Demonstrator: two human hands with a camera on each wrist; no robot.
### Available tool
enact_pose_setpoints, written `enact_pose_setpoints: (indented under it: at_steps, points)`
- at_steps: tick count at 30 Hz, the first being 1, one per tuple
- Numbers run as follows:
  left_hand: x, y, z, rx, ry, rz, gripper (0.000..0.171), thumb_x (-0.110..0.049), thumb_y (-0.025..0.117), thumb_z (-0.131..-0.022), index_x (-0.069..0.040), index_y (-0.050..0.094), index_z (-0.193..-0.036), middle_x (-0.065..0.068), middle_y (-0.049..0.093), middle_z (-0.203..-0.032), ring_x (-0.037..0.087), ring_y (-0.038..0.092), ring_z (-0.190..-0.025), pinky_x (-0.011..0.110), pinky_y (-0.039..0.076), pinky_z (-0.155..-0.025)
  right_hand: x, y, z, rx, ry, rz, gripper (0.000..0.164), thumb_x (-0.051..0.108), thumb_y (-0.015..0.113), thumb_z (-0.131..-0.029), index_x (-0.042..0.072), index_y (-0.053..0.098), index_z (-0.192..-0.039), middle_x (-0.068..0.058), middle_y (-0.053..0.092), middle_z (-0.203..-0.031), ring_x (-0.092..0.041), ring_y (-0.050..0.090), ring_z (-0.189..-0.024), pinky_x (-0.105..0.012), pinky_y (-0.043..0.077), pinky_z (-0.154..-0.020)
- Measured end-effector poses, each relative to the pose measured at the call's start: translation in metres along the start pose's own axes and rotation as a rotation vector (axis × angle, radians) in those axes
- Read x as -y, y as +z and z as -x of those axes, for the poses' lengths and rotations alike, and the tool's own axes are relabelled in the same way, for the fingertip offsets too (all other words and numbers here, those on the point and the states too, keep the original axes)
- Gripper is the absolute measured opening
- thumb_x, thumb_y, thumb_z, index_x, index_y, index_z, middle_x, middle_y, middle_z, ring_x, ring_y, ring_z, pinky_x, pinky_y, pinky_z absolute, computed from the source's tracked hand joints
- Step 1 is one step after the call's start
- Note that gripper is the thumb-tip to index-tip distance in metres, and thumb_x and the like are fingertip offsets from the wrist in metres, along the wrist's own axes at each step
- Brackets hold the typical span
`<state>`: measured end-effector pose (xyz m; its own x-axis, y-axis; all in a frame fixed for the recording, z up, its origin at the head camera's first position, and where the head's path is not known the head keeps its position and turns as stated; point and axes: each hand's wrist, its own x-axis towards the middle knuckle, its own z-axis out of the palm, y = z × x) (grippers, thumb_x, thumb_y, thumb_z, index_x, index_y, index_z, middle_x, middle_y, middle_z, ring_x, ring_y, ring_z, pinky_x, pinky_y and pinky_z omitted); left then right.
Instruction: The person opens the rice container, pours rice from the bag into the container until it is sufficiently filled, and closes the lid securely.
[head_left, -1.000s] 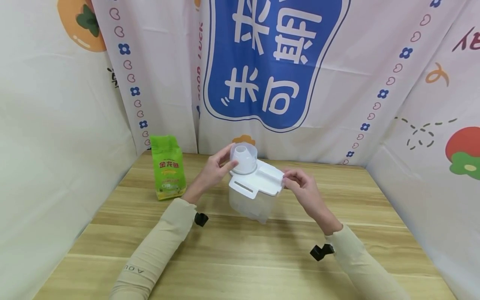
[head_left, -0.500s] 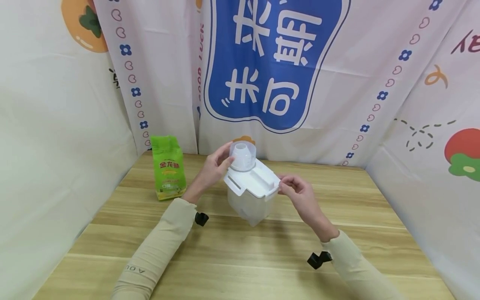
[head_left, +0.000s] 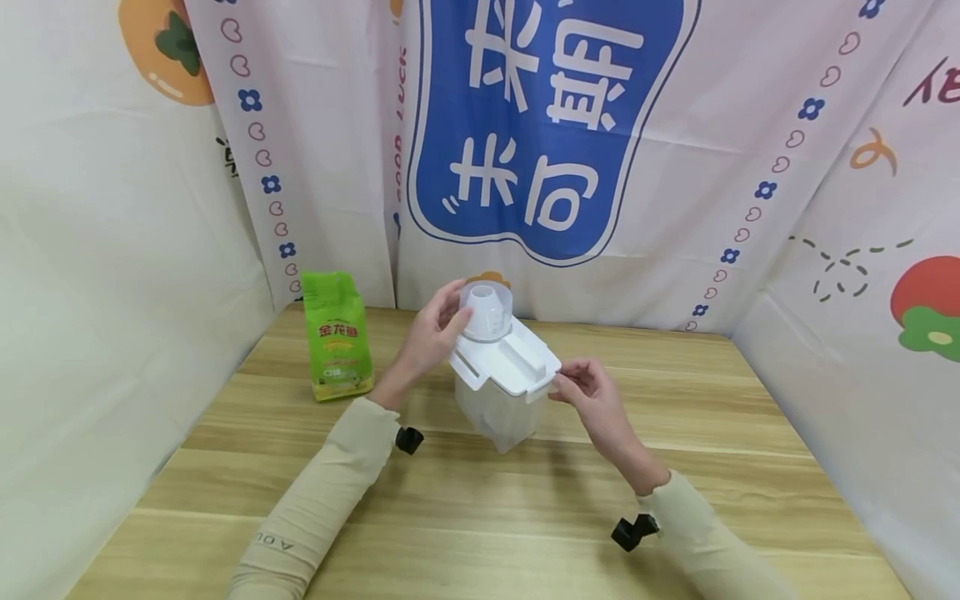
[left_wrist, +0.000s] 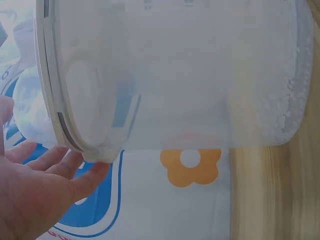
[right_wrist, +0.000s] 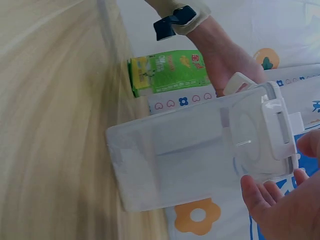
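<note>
A clear plastic storage container [head_left: 498, 417] stands on the wooden table. Its white lid [head_left: 504, 360] carries a clear measuring cup [head_left: 487, 312] at the far end. On the lid's left side, a slotted flap [right_wrist: 238, 83] sticks outward. My left hand [head_left: 432, 333] grips the cup end, thumb on the cup; in the left wrist view its fingertips [left_wrist: 97, 172] lie along the lid's rim. At the lid's near right edge, my right hand [head_left: 597, 407] holds the edge between thumb and fingers. The right wrist view shows a clasp [right_wrist: 278, 127] in front of that thumb.
A green bag [head_left: 337, 337] with printed lettering stands upright on the table [head_left: 480, 525], left of the container. Printed cloth [head_left: 337, 150] hangs behind and along both sides. Black wrist-worn devices [head_left: 409, 440] sit at both sleeves.
The container has turned slightly and shifted left, its side flap swinging outward and down. My right hand has followed left and a little lower. The left hand keeps its place at the cup.
</note>
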<state>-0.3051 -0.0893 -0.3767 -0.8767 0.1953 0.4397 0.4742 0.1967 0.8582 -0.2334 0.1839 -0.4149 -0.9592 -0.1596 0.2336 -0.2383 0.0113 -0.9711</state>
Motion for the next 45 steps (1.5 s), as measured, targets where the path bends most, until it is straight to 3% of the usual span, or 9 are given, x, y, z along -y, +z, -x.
enact_pose_setpoints:
  at_steps: [6, 15, 24, 32, 40, 45]
  points:
    - [-0.002, 0.004, -0.004, -0.013, -0.023, -0.007, 0.055, -0.038, 0.053, -0.101, -0.02, 0.036, -0.151, 0.015, 0.048, -0.148, 0.029, 0.051, -0.133, 0.044, 0.043, -0.111, -0.006, 0.001, 0.003, 0.004, 0.019, -0.001, 0.03, 0.019, 0.061, -0.098, -0.007, 0.054, -0.109, -0.004, 0.06, -0.117, -0.011, 0.064, -0.103, -0.033, 0.059, -0.089]
    - [-0.005, 0.01, -0.01, -0.031, -0.045, -0.038, 0.059, -0.048, 0.054, -0.098, -0.023, 0.038, -0.149, 0.014, 0.051, -0.146, 0.028, 0.051, -0.133, 0.048, 0.043, -0.11, -0.011, 0.001, 0.004, 0.011, 0.0, -0.029, 0.033, 0.021, 0.06, -0.099, -0.009, 0.057, -0.11, -0.001, 0.063, -0.116, -0.011, 0.065, -0.103, -0.031, 0.059, -0.088]
    - [-0.009, 0.018, -0.012, -0.047, -0.062, -0.116, 0.062, -0.047, 0.057, -0.097, -0.022, 0.038, -0.15, 0.013, 0.048, -0.148, 0.029, 0.051, -0.13, 0.048, 0.043, -0.11, -0.013, 0.003, 0.001, -0.003, 0.077, -0.172, 0.015, 0.022, 0.061, -0.098, 0.007, 0.064, -0.097, 0.001, 0.065, -0.111, -0.013, 0.064, -0.106, -0.034, 0.059, -0.088]
    - [-0.011, 0.024, -0.011, -0.074, -0.067, -0.142, 0.062, -0.045, 0.059, -0.096, -0.015, 0.041, -0.148, 0.014, 0.047, -0.146, 0.031, 0.049, -0.129, 0.05, 0.041, -0.109, -0.013, 0.005, -0.002, 0.004, 0.135, -0.269, 0.013, 0.021, 0.061, -0.098, 0.014, 0.065, -0.089, 0.003, 0.065, -0.102, -0.015, 0.063, -0.1, -0.032, 0.059, -0.085]
    - [-0.007, 0.026, -0.011, -0.085, -0.049, -0.156, 0.058, -0.044, 0.058, -0.097, -0.013, 0.045, -0.145, 0.014, 0.05, -0.138, 0.03, 0.05, -0.125, 0.051, 0.043, -0.105, -0.012, 0.006, -0.004, 0.015, 0.155, -0.28, 0.016, 0.022, 0.061, -0.098, 0.014, 0.065, -0.085, 0.003, 0.065, -0.098, -0.012, 0.064, -0.094, -0.029, 0.059, -0.082]
    - [-0.008, 0.025, -0.01, -0.077, -0.056, -0.154, 0.06, -0.046, 0.057, -0.096, -0.013, 0.044, -0.145, 0.014, 0.049, -0.139, 0.031, 0.05, -0.125, 0.052, 0.043, -0.105, -0.013, 0.006, -0.004, 0.039, 0.132, -0.227, 0.017, 0.022, 0.059, -0.1, 0.013, 0.065, -0.086, 0.003, 0.065, -0.097, -0.01, 0.064, -0.093, -0.029, 0.059, -0.083]
